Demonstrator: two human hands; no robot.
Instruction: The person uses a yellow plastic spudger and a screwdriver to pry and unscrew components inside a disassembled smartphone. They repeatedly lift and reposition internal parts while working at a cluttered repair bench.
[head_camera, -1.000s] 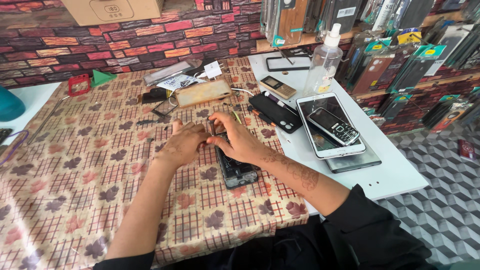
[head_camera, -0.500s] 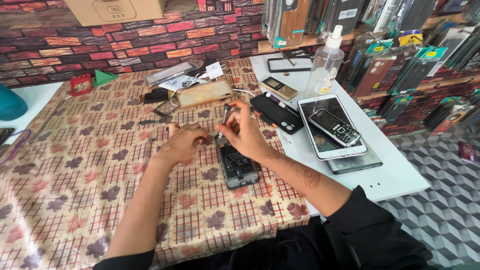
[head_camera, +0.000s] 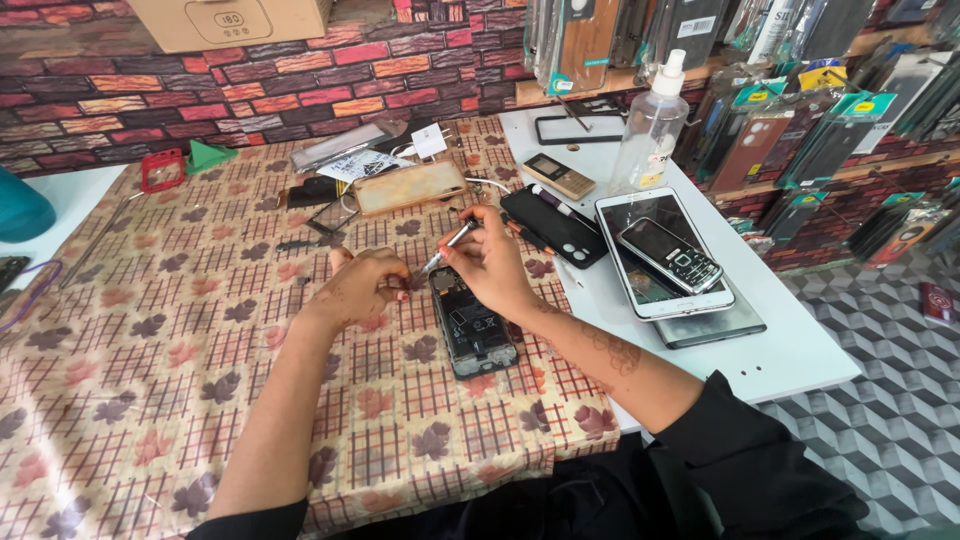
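Opened black phone (head_camera: 472, 328), back cover off and innards bared, flat on the worktop (head_camera: 180, 400) just under the right hand (head_camera: 495, 268), whose fingers pinch a slim screwdriver (head_camera: 447, 247); left hand (head_camera: 362, 288), fingers curled together, steadies its top edge; disassembly seemingly midway.

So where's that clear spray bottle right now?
The spray bottle stands upright at the far right of the white table, in front of the hanging phone cases, beside a small keypad phone.
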